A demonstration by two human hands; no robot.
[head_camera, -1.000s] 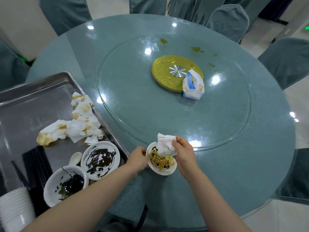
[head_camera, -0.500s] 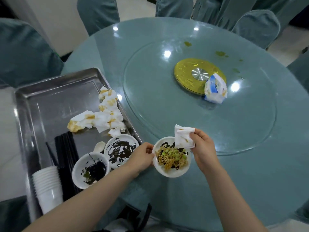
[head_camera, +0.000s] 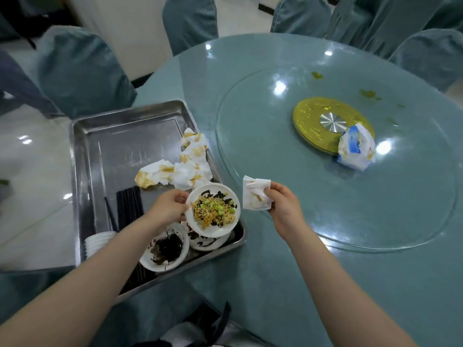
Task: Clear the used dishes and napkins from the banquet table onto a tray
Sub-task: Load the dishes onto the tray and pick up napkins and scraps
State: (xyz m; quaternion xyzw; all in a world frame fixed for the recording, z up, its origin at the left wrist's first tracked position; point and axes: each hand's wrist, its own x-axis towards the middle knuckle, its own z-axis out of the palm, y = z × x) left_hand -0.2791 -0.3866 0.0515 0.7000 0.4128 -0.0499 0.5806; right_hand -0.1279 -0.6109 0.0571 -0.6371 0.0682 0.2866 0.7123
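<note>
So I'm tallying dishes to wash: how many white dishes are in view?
3: the noodle plate held by the left hand over the tray, and two sauce-smeared dishes beneath it. More may be hidden.

A gold turntable hub (head_camera: 316,121) sits beneath the glass lazy Susan (head_camera: 250,116), ringed by teal-covered chairs (head_camera: 82,71).

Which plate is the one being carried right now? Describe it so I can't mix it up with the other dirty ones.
Find the steel tray at the table's left edge. Over its near right corner, the left hand holds a white plate by the rim, above two other dishes. It alone carries yellow shreds with green bits; the bowl beside it holds only dark residue.
</note>
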